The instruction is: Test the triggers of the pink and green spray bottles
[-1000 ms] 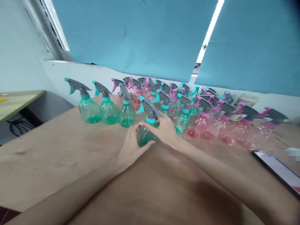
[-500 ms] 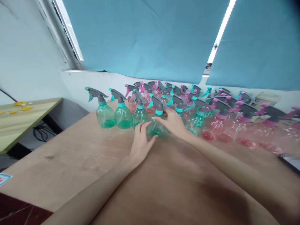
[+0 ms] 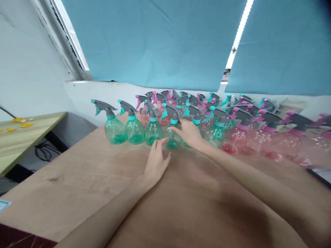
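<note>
A green see-through spray bottle [image 3: 172, 139] with a grey-and-turquoise trigger head stands upright at the front of a row on the wooden table. My right hand [image 3: 190, 132] is around its upper right side, thumb across the front and the other fingers partly hidden behind. My left hand [image 3: 156, 163] is open just below and left of it, fingertips close to the bottle's lower side; whether they touch it I cannot tell. To the left stand three similar green bottles, the nearest being this spray bottle [image 3: 153, 132].
Several pink spray bottles [image 3: 239, 137] fill the right side, with more pink and green ones behind. A dark-edged flat device [image 3: 320, 177] lies at the right. Another table [image 3: 31, 134] with yellow pieces stands at the left. A blue covering [image 3: 155, 44] hangs behind.
The held green bottle has moved back into line with the other green ones. My left hand has come off its side and opened, while my right hand has stayed on it.
</note>
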`<state>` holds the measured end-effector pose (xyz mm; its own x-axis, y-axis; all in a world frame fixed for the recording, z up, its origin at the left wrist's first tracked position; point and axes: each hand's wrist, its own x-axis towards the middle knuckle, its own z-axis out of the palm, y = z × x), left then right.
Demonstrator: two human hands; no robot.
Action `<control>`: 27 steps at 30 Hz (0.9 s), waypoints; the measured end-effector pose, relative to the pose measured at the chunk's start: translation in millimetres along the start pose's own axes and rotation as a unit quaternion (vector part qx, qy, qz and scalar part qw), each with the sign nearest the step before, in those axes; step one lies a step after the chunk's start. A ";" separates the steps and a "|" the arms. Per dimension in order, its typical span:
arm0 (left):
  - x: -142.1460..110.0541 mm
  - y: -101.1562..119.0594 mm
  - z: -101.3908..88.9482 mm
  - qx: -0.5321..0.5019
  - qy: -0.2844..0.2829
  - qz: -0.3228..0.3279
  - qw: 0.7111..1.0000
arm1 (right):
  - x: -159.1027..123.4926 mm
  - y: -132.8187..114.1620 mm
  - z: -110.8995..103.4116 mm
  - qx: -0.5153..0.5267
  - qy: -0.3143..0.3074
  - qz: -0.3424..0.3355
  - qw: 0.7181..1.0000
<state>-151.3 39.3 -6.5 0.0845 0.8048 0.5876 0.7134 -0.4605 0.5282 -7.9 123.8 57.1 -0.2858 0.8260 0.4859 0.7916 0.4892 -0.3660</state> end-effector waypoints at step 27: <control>1.6 -11.8 4.4 -0.008 0.011 -0.034 0.999 | -9.9 11.4 -4.9 0.038 -0.022 -0.042 0.998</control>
<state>-156.5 47.7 -14.6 0.0211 0.8255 0.5641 0.7060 -0.4118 0.5762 6.6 119.9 51.9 -0.3746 0.7922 0.4818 0.7211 0.5756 -0.3856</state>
